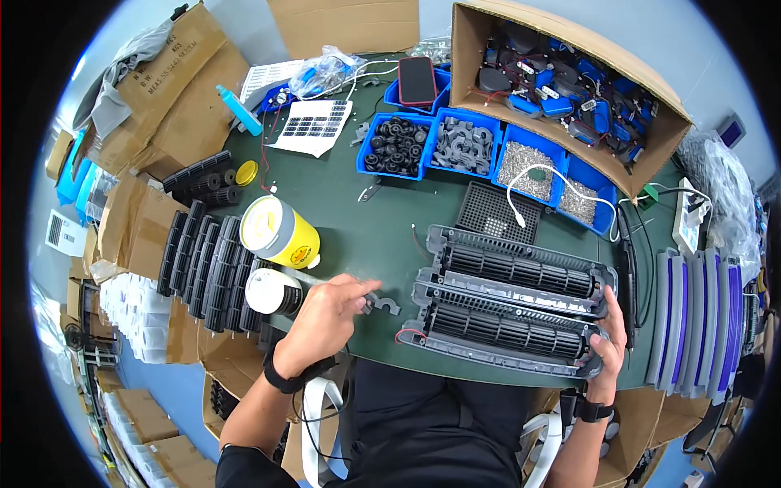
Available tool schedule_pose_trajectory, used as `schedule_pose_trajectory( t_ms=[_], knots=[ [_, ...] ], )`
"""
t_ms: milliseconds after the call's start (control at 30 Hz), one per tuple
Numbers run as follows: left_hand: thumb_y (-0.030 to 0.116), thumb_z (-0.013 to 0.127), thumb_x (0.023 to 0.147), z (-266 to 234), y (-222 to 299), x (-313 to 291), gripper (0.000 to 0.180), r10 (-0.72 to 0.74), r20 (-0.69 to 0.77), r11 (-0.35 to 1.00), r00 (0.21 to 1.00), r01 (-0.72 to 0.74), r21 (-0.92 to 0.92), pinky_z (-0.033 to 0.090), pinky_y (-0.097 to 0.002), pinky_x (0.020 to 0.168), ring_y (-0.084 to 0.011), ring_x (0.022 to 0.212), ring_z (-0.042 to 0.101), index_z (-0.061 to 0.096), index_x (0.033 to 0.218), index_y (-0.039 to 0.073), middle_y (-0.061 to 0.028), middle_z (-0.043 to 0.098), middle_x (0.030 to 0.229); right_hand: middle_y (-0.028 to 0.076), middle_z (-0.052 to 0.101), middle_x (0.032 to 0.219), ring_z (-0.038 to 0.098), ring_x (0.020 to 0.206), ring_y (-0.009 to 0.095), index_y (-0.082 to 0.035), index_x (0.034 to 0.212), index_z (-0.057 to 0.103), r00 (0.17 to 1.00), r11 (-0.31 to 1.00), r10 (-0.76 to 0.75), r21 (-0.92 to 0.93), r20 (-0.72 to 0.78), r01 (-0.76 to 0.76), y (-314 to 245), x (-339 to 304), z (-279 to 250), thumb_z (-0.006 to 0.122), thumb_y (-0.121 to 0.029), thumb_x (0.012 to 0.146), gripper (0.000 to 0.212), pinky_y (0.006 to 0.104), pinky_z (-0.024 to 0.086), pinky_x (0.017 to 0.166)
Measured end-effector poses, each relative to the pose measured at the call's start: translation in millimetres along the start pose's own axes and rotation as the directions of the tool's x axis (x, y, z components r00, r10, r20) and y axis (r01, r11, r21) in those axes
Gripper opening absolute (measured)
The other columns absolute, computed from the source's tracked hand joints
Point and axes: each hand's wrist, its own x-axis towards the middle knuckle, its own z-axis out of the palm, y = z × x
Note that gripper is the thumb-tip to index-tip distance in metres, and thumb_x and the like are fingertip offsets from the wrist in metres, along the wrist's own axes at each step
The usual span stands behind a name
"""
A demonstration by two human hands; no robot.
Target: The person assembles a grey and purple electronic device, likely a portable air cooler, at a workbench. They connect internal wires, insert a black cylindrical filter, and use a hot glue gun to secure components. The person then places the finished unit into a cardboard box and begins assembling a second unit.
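Observation:
Two long grey plastic housings lie side by side before me, the far housing and the near housing, each with a black ribbed roller inside. My right hand is closed on their right end, its thumb on the near housing and its fingers along the outer edge. My left hand is over the table left of them, fingers curled together and the index finger pointing right. Whatever it pinches, if anything, is hidden. Just beyond its fingertips lie small grey curved clips. A red wire shows at the near housing's left end.
Left of my left hand stand a yellow tub, a white-topped jar and several black rollers. Blue bins of wheels, grey clips and screws line the back, below a carton of motors. Purple-grey panels stand right.

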Motion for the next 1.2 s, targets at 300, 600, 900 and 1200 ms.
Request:
schedule_pose_trajectory(
  t_ms=[300,600,900,1200],
  knots=[
    [0.001,0.079,0.094,23.4,52.7,4.3,0.024,-0.253,0.055,0.845,0.966,0.248,-0.473,0.060,-0.0258,0.076,-0.0114,0.082,0.074,0.075,0.117,-0.007,-0.0085,0.079,0.093,0.024,0.059,0.149,0.064,0.129,0.031,0.009,0.158,0.044,1.000,1.000,0.009,0.009,0.004,-0.009,1.1,1.5,0.0,0.067,-0.029,0.073,0.096,0.0398,0.047,0.113],
    [0.001,0.079,0.094,37.3,56.3,12.3,0.020,-0.260,0.074,0.881,0.963,0.268,-0.389,0.059,-0.0239,0.073,-0.0096,0.081,0.073,0.077,0.112,-0.006,-0.0082,0.079,0.092,0.022,0.058,0.151,0.064,0.129,0.029,0.008,0.157,0.046,1.000,1.000,-0.002,-0.017,0.004,0.002,9.7,1.1,-9.0,0.067,-0.028,0.072,0.095,0.0385,0.048,0.112],
    [0.003,0.084,0.089,55.3,29.6,14.2,0.011,-0.053,-0.059,0.938,0.997,0.030,-0.344,0.056,-0.0282,0.075,-0.0132,0.084,0.068,0.084,0.101,0.004,-0.0066,0.074,0.095,0.022,0.058,0.152,0.064,0.128,0.027,0.007,0.157,0.048,1.000,0.999,0.008,-0.042,-0.014,-0.009,5.4,-0.1,-1.7,0.066,-0.031,0.072,0.095,0.0361,0.047,0.110],
    [0.002,0.067,0.100,13.7,11.1,1.6,0.021,0.015,-0.307,0.993,0.952,0.023,0.119,0.054,-0.0350,0.074,-0.0228,0.083,0.069,0.075,0.119,0.002,-0.0165,0.072,0.100,0.022,0.058,0.151,0.065,0.126,0.028,0.007,0.157,0.048,1.000,0.998,0.002,-0.063,-0.012,-0.003,5.6,0.0,-5.3,0.066,-0.033,0.072,0.095,0.0370,0.048,0.110]
  ],
)
